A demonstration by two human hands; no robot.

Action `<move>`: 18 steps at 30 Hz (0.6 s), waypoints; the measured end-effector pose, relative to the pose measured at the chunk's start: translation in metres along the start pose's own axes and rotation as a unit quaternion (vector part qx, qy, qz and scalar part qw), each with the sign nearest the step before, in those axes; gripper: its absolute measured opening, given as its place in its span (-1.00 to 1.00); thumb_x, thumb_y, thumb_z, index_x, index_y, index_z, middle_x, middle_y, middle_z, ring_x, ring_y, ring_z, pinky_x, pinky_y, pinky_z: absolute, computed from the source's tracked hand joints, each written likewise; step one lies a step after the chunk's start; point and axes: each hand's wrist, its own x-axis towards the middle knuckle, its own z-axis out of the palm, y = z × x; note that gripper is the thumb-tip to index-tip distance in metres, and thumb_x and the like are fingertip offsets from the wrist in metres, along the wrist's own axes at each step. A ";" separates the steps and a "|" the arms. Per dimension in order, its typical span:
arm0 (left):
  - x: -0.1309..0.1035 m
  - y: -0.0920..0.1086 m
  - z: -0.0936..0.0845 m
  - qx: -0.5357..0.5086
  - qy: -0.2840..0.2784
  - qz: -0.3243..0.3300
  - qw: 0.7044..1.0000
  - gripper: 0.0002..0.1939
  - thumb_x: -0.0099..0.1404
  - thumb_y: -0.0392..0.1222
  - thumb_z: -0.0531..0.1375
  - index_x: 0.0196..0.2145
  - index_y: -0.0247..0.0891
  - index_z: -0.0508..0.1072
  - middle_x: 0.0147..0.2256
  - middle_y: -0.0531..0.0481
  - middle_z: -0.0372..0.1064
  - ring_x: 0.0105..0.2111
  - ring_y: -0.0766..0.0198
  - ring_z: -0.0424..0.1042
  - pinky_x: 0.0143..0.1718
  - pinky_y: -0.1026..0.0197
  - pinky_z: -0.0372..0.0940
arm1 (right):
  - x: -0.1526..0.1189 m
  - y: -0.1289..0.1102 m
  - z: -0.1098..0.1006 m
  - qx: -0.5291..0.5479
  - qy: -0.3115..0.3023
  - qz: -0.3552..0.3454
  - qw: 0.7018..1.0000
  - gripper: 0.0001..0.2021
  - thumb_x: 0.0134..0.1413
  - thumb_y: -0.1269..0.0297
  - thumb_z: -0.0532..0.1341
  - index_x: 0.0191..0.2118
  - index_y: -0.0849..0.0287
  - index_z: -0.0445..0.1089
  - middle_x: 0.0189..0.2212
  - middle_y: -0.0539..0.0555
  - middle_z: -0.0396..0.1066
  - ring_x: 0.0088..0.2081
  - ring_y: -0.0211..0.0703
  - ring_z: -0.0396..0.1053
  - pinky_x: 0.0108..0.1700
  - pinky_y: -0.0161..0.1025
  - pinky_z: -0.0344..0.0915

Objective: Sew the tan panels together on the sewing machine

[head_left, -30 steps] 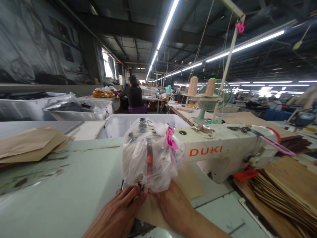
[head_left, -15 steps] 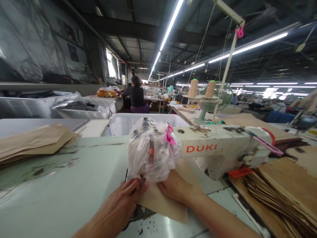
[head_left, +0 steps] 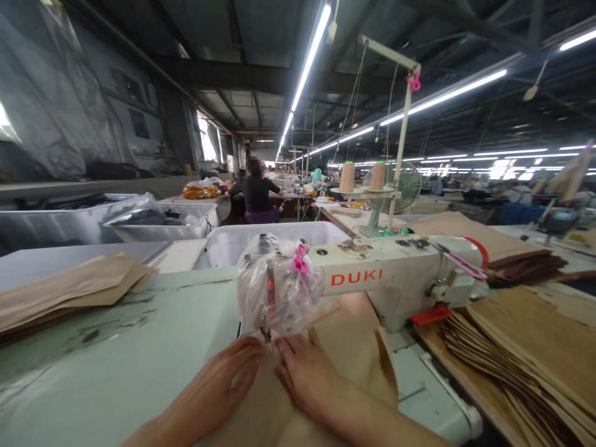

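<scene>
A beige piece of cloth-like material (head_left: 354, 354) lies under the sewing machine (head_left: 358, 273), spread over the bed and toward me. My left hand (head_left: 223, 382) rests on the left edge of the material, fingers stretched toward the presser foot (head_left: 266, 334). Just right of the foot, my right hand (head_left: 310, 372) lies flat on the material with its fingertips close to the needle area. A clear plastic bag (head_left: 274, 292) tied with a pink ribbon (head_left: 301, 257) covers the machine's head and partly hides the needle.
Stacked beige pieces (head_left: 521, 354) lie to the right, with a red item (head_left: 431, 315) beside them. More beige sheets (head_left: 74, 285) sit at the table's left. A white bin (head_left: 279, 233) stands behind the machine. Thread cones (head_left: 347, 177) and a fan (head_left: 405, 186) stand beyond; a person (head_left: 256, 192) sits farther off.
The material now spreads wider, toward me and to the right. My right hand has come out from behind the bag to beside the foot; my left hand has shifted slightly left.
</scene>
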 end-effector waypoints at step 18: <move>-0.005 -0.031 0.017 0.180 0.109 0.197 0.957 -0.42 0.40 -0.21 0.10 0.34 -0.10 0.14 0.17 0.03 0.40 0.13 0.24 0.42 0.22 0.27 0.20 | 0.006 0.001 0.005 0.079 -0.067 0.034 0.994 -0.39 0.27 0.15 0.26 0.33 0.30 0.18 0.30 0.29 0.17 0.31 0.27 0.11 0.36 0.24 0.02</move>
